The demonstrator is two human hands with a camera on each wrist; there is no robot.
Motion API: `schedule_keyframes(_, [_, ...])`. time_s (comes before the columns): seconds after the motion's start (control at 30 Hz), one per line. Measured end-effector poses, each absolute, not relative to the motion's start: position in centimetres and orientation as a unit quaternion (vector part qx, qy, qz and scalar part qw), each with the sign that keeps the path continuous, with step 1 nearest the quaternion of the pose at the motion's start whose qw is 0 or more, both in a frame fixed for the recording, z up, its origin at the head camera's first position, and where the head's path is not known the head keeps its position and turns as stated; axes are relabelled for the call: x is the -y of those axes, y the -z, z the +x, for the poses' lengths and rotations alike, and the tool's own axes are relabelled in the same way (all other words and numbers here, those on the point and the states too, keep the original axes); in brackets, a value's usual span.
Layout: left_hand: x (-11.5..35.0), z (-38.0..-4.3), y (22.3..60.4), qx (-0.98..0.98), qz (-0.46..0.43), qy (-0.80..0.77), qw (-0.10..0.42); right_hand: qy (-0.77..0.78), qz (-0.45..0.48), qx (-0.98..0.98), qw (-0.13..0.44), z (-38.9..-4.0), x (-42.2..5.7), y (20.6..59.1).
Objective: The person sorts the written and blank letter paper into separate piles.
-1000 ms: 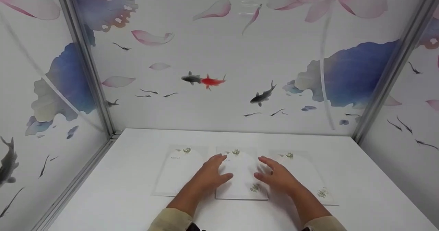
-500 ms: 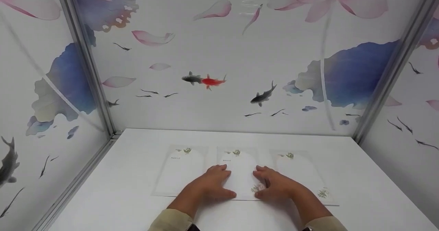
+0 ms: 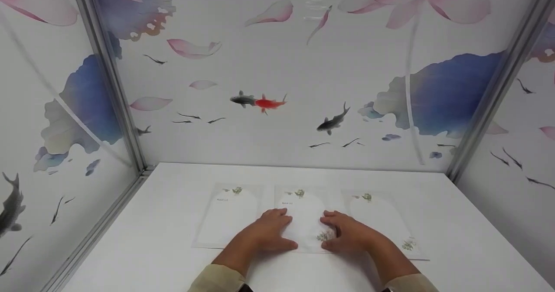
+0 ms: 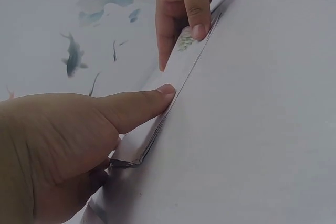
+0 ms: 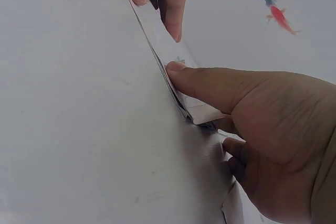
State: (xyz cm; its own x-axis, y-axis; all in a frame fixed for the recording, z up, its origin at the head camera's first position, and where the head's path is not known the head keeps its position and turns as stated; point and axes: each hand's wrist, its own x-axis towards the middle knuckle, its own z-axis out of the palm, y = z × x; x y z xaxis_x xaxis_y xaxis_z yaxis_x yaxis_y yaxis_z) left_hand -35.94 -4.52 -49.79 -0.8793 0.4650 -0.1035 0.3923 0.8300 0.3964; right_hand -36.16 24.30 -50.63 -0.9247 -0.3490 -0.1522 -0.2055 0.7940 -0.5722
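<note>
White panels printed with lotus petals and fish stand round a white table (image 3: 130, 235). Over its near middle, the left hand (image 3: 273, 232) and the right hand (image 3: 345, 233) face each other across the middle stack (image 3: 305, 222) of thin printed paper, which lies flat on the tabletop. Each hand grips a side of it: both wrist views show the thumbs set down on top close to the near edge, with the other fingers curled at the sides. A green sprig shows beside the right thumb, and the layers look slightly uneven at the near corners.

Outward, the left paper (image 3: 227, 218) and the right paper (image 3: 379, 220) lie just beside the stack, one to each side, each partly crossed by a forearm. Beige sleeves (image 3: 219, 279) end the arms.

As far as can be judged, three pieces are set out in a row and the middle one is in hand but not yet lifted; whether its edges are fully squared, I cannot tell.
</note>
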Motion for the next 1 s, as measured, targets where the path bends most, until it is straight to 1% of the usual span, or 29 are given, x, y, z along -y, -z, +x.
schedule_keyframes(0.23, [4.27,-36.46,50.62,-0.956,0.226,-0.181,0.058,0.321,-0.14,-0.931,0.099,-36.16,-24.18,50.83])
schedule_keyframes(0.43, [4.08,-36.62,50.65,-0.964,0.211,-0.162,0.024,0.288,-0.14,-0.946,0.06,-36.23,-23.93,50.71])
schedule_keyframes(0.6, [4.1,-36.38,50.51,-0.962,0.204,-0.18,0.023,0.264,-0.107,-0.957,0.059,-35.99,-23.69,50.43])
schedule_keyframes(0.83, [4.07,-36.12,50.23,-0.958,0.215,-0.188,0.018,0.244,-0.115,-0.962,0.052,-36.05,-23.76,50.34])
schedule_keyframes(0.93, [4.04,-36.16,50.11,-0.959,0.208,-0.192,0.017,0.262,-0.118,-0.957,0.043,-36.38,-23.81,50.27])
schedule_keyframes(1.0, [4.0,-36.2,50.04,-0.96,0.193,-0.204,0.018,0.281,-0.104,-0.953,0.033,-36.61,-23.75,50.13])
